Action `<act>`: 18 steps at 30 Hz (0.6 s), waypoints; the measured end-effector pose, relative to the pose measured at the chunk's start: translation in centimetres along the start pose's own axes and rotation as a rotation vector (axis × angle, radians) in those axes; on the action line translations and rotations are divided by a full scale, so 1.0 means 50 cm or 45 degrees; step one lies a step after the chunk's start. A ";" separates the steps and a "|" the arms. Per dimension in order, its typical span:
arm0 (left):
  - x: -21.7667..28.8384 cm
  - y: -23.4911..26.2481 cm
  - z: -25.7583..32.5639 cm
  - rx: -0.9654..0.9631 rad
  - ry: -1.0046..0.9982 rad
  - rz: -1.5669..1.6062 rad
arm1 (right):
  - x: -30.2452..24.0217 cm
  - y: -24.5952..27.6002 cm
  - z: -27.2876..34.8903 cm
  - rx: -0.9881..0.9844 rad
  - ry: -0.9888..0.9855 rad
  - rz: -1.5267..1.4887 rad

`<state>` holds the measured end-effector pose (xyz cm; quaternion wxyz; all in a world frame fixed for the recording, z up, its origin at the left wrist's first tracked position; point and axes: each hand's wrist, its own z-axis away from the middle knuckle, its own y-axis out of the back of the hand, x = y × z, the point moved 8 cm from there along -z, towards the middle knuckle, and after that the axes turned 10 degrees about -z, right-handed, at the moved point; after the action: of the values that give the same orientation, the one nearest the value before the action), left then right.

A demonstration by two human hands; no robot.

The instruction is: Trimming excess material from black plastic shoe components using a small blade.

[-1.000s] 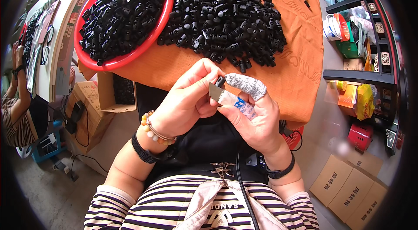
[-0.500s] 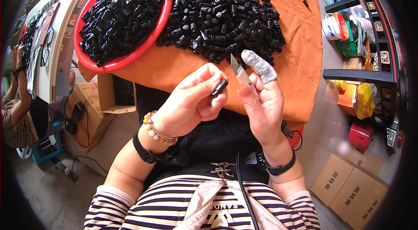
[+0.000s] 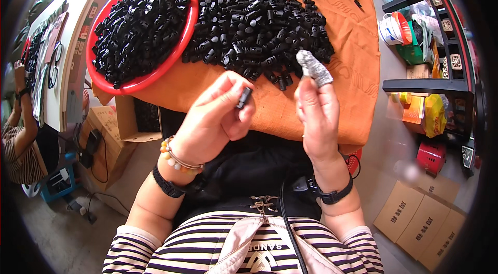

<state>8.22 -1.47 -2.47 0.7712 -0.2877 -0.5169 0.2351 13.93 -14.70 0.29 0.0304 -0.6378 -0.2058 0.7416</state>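
A small black cylindrical plastic part [image 3: 244, 97] is pinched between the thumb and fingers of my left hand [image 3: 212, 110], held above the near edge of the orange cloth [image 3: 270, 110]. My right hand [image 3: 319, 118] is to the right, apart from the left, and closed on a thin knife blade. Little of the blade shows now; the earlier picture shows it better. A grey knitted finger cover [image 3: 316, 69] sits on the right index finger. Beyond both hands lies a big heap of similar black parts [image 3: 264, 30].
At the left of the table a red basin [image 3: 193, 17] is full of black parts. An open carton [image 3: 127, 118] stands below it. To the right are a black shelf rack [image 3: 425, 85] and flat cardboard boxes [image 3: 415, 222]. Another person's arm [image 3: 26, 113] shows at far left.
My left hand has shifted left with the black part. My right hand has turned, so the blade that stood out plainly is now mostly hidden. The hands are farther apart.
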 end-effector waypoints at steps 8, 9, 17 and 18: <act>0.186 0.100 0.021 0.144 -0.592 -0.004 | -0.009 0.113 0.012 0.118 0.034 0.107; 0.209 0.115 0.029 0.148 -0.662 0.014 | -0.006 0.121 0.012 0.126 0.038 0.109; 0.280 0.156 0.064 0.137 -0.835 -0.048 | -0.014 0.157 -0.011 0.269 0.382 0.492; 0.266 0.144 0.060 0.070 -0.790 -0.067 | -0.015 0.152 -0.011 0.256 0.412 0.593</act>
<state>9.69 13.14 2.30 0.5899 -0.1678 -0.7283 0.3055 16.23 -21.73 -1.68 -0.0451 -0.7714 0.0280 0.6341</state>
